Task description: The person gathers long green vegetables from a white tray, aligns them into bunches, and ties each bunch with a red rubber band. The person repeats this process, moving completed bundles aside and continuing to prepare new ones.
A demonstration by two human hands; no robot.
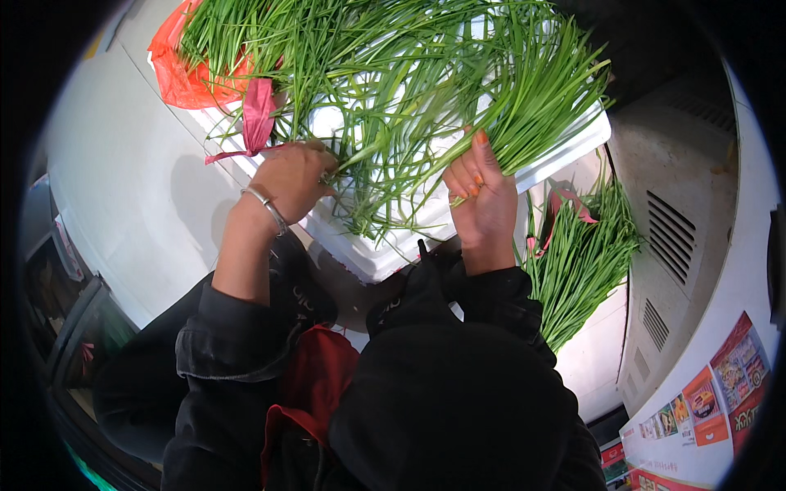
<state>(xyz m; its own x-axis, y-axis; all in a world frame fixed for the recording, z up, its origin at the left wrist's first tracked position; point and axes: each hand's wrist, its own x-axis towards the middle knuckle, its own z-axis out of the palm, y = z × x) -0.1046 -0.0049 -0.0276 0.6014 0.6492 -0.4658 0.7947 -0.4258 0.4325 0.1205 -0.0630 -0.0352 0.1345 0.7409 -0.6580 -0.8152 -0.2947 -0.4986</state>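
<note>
Long green leafy stalks, perhaps garlic chives (417, 92), lie loose across a white foam box lid or tray (368, 261). My right hand (482, 184) is closed around the lower ends of a bunch of chives (546, 116) that fans out to the upper right. On the left, my left hand (298, 178), with a silver bangle at the wrist, has its fingertips among stalks at the tray's left side; what they pinch is partly hidden. A knotted pink strip (258, 116) lies just above that hand.
A red plastic bag (196, 80) sits under chives at the upper left. A second bunch with a pink tie (583, 258) rests on the tiled floor at right, beside a vented appliance panel (669, 233). My dark-clothed legs flank the tray's near corner.
</note>
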